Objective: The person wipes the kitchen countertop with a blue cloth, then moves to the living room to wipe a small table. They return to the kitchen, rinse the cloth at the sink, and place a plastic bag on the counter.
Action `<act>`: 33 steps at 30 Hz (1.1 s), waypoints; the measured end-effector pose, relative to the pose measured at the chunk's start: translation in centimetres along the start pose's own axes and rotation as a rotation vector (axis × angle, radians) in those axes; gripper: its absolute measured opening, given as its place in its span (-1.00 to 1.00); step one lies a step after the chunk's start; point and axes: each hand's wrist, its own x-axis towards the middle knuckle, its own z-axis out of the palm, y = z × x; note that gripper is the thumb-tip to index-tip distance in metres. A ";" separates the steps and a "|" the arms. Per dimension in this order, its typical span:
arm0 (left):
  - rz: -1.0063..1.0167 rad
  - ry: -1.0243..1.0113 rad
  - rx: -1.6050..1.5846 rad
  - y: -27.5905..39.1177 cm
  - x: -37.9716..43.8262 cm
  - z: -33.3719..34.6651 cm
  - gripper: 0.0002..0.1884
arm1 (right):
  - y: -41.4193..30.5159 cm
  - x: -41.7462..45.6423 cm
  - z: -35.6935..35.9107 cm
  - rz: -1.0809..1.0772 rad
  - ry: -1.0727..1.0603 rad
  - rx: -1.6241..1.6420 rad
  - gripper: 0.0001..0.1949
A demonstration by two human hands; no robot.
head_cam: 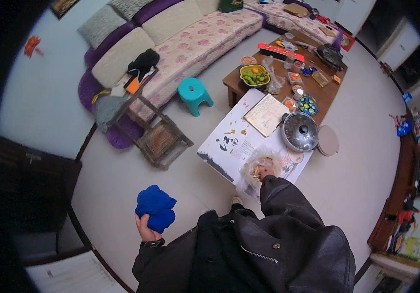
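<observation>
My left hand [146,227] holds a bunched blue cloth [156,207] out over the floor, away from the table. My right hand [266,172] reaches into a clear plastic bag [247,169] with yellowish contents at the near end of the white table [213,146]; whether its fingers grip anything cannot be made out. Beyond the bag lies an open notebook [267,115] with writing. To its right stands a pot with a glass lid [300,131].
A brown wooden table [279,69] adjoins the white one, bearing a fruit bowl [254,75], jars and a patterned round container [308,104]. A teal plastic stool [194,93], a wooden chair [158,141] and a long sofa [199,36] stand to the left. A round pinkish stool [328,140] is beside the pot.
</observation>
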 end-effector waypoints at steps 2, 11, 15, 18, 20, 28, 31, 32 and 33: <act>-0.045 -0.048 0.012 0.3 4.2 0.7 -0.49 | -4.3 0.7 0.6 0.182 -0.033 0.280 -0.77; -0.262 -0.474 0.090 0.9 25.8 5.5 -0.50 | -12.6 2.7 3.7 0.334 0.195 1.199 -0.82; -0.348 -0.539 0.162 1.3 32.0 7.1 -0.47 | -14.3 4.5 7.7 0.326 0.299 1.516 -0.80; -0.398 -0.576 0.186 0.4 34.7 7.9 -0.45 | -15.7 7.2 10.5 0.300 0.294 1.668 -0.76; -0.429 -0.566 0.217 -0.3 36.0 8.2 -0.44 | -16.6 9.6 11.8 0.286 0.282 1.743 -0.70; -0.468 -0.506 0.288 -3.5 39.1 9.0 -0.43 | -19.1 19.9 16.7 0.377 0.250 2.026 -0.34; -0.486 -0.483 0.282 -4.8 40.1 9.5 -0.45 | -18.2 23.0 17.8 0.324 0.244 2.008 -0.26; -0.496 -0.472 0.289 -5.2 40.2 9.6 -0.46 | -17.6 23.6 18.2 0.245 0.229 1.851 -0.24; -0.505 -0.484 0.282 -5.6 40.5 9.8 -0.47 | -17.2 24.4 18.2 0.248 0.273 1.746 -0.27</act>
